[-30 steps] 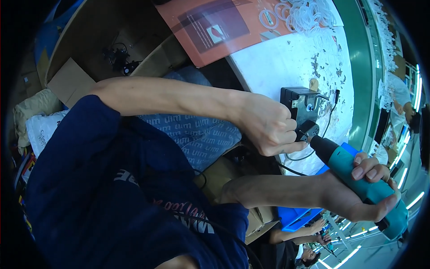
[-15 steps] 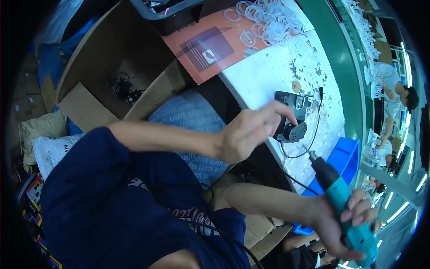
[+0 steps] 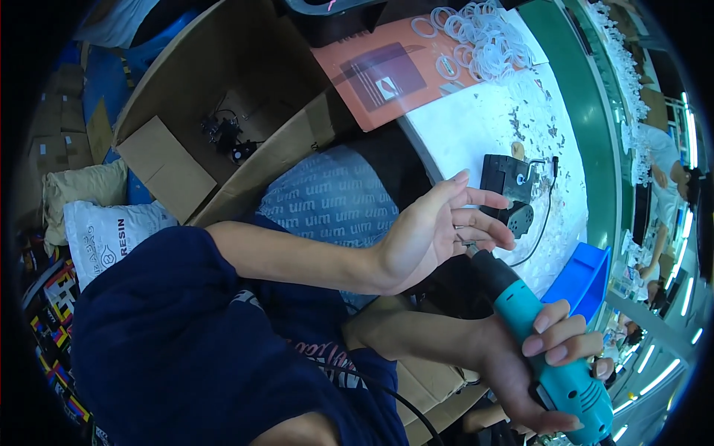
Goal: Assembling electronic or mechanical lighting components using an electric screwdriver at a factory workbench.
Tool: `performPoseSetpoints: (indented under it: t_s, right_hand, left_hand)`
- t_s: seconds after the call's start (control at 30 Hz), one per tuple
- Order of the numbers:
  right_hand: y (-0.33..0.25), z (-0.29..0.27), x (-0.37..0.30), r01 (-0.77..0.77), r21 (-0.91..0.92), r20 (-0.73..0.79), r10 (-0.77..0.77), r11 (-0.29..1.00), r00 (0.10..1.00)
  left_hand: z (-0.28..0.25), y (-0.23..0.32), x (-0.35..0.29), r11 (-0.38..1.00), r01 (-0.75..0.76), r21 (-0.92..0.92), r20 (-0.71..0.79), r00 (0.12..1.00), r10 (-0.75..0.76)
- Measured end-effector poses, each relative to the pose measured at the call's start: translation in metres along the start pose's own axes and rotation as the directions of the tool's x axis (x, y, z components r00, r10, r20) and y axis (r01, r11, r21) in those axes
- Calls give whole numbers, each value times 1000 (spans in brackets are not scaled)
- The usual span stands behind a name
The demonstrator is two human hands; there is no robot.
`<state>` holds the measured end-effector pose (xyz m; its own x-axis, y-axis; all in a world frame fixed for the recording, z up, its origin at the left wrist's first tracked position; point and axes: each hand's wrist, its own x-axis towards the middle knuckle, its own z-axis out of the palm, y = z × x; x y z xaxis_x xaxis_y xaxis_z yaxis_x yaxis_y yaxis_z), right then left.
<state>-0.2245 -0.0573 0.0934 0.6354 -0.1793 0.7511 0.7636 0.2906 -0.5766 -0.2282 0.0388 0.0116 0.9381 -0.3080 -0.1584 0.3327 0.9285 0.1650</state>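
My right hand (image 3: 535,364) is wrapped round a teal and black electric screwdriver (image 3: 547,338), its bit pointing up and left. The bit tip reaches the bent lower fingers of my left hand (image 3: 435,234). That hand has its palm turned up, thumb and fingers apart; whether a small part lies in its fingers I cannot make out. Just beyond my left fingertips, a black boxy device (image 3: 506,178) with a round perforated end lies on the white tabletop (image 3: 454,126). A thin black cable (image 3: 549,215) curves round its right side.
Clear plastic rings (image 3: 491,44) are heaped on an orange sheet (image 3: 357,89) at the far side. Small dark bits litter the tabletop. A blue bin (image 3: 576,282) stands at the right. An open cardboard box (image 3: 178,82) with dark parts inside sits at the left. People work further right.
My left hand has drawn back from the black device and turned palm up, fingers spreading. The screwdriver has moved left, its bit now at my left fingers. The whole view has shifted slightly.
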Motion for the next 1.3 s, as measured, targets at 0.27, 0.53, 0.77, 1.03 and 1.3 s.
performPoseSetpoints:
  t_s: [0.27,0.53,0.77,1.03,1.3]
  right_hand:
    - [-1,3,3,39,-169,-181,-70,985,981]
    - [-13,-10,12,53,-132,-137,-71,990,988]
    - [-18,-12,14,57,-65,-157,-67,996,985]
    - [-18,-12,12,9,24,-126,-6,1000,992]
    - [-16,-16,16,24,-61,-196,-35,998,980]
  left_hand:
    - [-4,7,-3,999,-11,35,71,997,8]
    - [-31,9,-12,829,-248,500,207,965,164]
    - [-34,25,-9,473,-440,763,354,897,263]
    - [-30,26,-10,444,-495,747,410,869,277]
    - [-27,30,-2,77,-669,739,643,735,218]
